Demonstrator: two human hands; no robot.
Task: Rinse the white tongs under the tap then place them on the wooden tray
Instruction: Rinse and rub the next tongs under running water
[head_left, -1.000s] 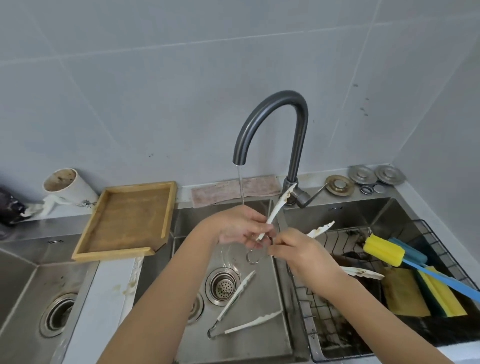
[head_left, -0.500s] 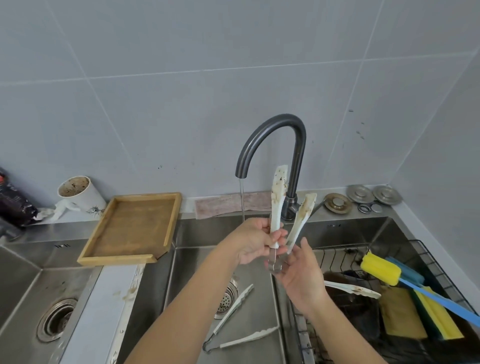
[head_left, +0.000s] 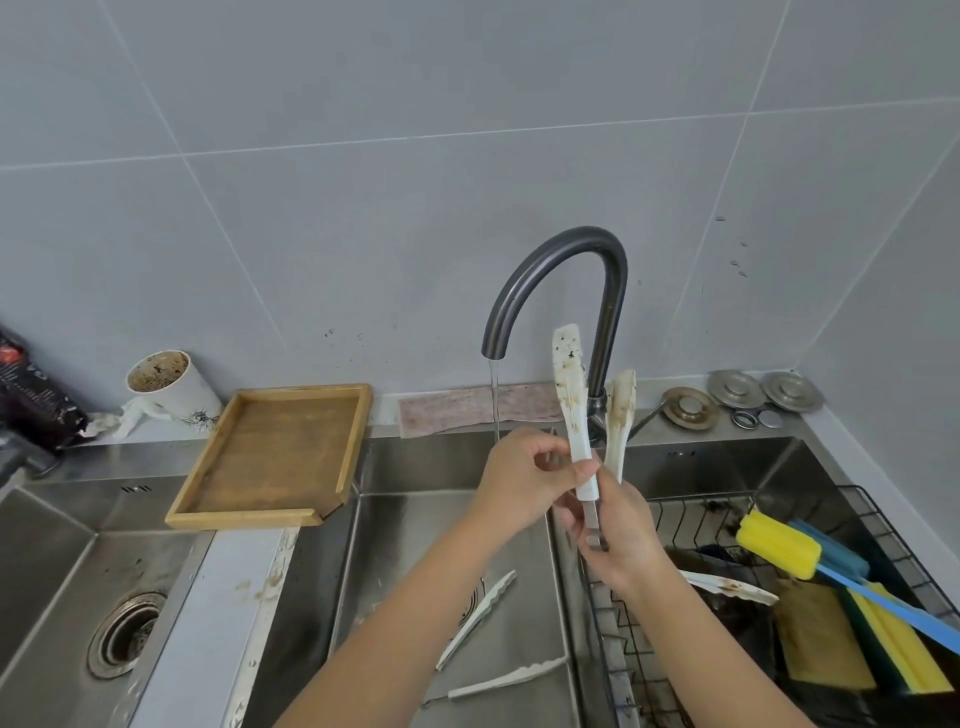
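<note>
From the head camera, the soiled white plastic tongs (head_left: 570, 400) stand upright, arms rising above both hands. The left hand (head_left: 524, 480) pinches one white arm between thumb and fingers; the right hand (head_left: 615, 527), just beside it, grips the metal hinge end. The dark curved tap (head_left: 558, 262) runs just left of the tongs; the rectangular wooden tray (head_left: 270, 457) sits well to the left hand's left.

The tongs (head_left: 570, 395) looked like stained white plastic with metal at the hinge; the tray (head_left: 270, 457) at nine o'clock was matt wood.
</note>
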